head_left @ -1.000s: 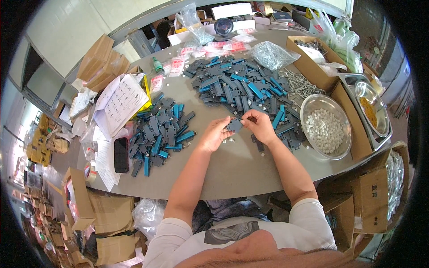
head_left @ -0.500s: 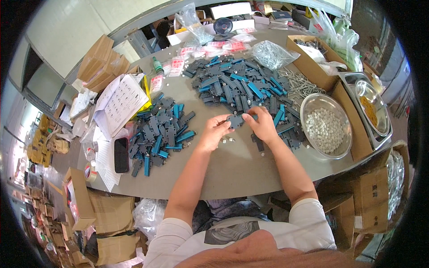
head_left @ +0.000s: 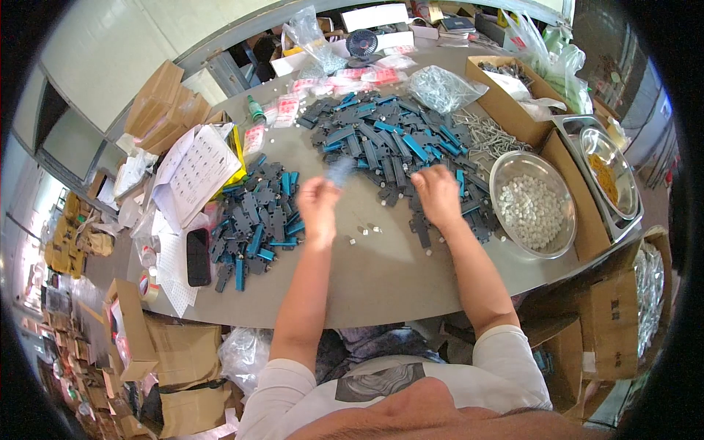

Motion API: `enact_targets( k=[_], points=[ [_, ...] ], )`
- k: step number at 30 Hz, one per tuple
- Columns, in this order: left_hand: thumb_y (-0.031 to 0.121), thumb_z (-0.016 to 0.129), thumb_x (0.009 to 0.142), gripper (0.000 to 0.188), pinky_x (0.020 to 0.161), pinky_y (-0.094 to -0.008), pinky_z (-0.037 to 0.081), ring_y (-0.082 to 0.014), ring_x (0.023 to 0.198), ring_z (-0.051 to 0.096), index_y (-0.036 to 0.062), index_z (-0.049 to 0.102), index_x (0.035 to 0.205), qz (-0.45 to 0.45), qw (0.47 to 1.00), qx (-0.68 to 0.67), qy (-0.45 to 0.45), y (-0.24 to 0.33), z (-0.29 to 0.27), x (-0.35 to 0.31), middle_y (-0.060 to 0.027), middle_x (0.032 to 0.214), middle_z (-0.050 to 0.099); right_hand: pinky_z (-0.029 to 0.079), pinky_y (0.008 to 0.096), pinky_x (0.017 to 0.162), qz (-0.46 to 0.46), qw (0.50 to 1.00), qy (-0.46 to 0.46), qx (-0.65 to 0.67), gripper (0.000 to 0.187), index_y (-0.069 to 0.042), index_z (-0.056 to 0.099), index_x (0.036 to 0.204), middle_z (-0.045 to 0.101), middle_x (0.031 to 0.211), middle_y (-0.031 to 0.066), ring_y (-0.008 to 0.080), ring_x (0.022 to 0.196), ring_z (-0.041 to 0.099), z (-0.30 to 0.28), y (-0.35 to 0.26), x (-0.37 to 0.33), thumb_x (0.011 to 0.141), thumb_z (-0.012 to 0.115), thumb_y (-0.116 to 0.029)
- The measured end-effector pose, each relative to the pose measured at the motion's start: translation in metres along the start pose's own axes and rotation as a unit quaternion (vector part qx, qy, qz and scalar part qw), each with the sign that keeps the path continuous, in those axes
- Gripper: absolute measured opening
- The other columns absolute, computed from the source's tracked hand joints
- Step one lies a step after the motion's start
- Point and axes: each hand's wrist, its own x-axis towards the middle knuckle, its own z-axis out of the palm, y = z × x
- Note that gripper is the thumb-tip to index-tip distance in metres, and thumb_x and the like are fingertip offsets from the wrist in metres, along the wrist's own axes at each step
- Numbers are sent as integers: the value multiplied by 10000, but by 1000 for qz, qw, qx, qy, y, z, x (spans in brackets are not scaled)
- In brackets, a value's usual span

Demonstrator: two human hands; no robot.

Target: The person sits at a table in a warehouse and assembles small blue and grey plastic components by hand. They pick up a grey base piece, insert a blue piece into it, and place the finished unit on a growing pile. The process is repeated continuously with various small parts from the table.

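Note:
My left hand [head_left: 318, 209] is closed around one end of a dark grey plastic part [head_left: 339, 170], which is smeared by motion. It is over the gap between two piles of such parts, dark grey with some blue faces. The smaller pile [head_left: 253, 213] lies to its left, the larger pile [head_left: 389, 136] beyond it. At the larger pile's near right edge, my right hand [head_left: 438, 196] has its fingers curled downward. Its fingertips are partly hidden, and I cannot make out anything in them. A few small white pieces [head_left: 365, 232] lie on the table between my forearms.
A steel bowl [head_left: 501, 220] of small white pieces stands at the right, beside cardboard and a steel tray [head_left: 631, 227]. Loose screws [head_left: 491, 136] lie behind the bowl. A phone [head_left: 198, 257] and paper sheets [head_left: 194, 170] are at the left. Plastic bags [head_left: 447, 88] line the back.
My hands have moved apart. The left has carried the grey part leftward, away from the right hand, which no longer touches it and stays near the larger pile.

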Motion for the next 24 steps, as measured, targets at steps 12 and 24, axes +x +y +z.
enact_targets(
  k=[12,24],
  points=[
    [76,625,846,242,862,-317,436,-214,950,557,58,612,1087,129,931,340,-25,15,20,-7,-89,1061,592,347,514,864,124,956,-82,-253,189,-164,600,1011,583,1028,89,292,1012,548,-1,32,-4,849,516,-115],
    [172,717,777,167,784,-389,473,-326,917,589,27,637,762,180,755,590,-223,-18,64,-54,-142,993,624,465,477,662,53,995,81,3,209,-68,498,1012,503,996,195,427,769,544,-2,11,5,830,506,34]
  ],
)
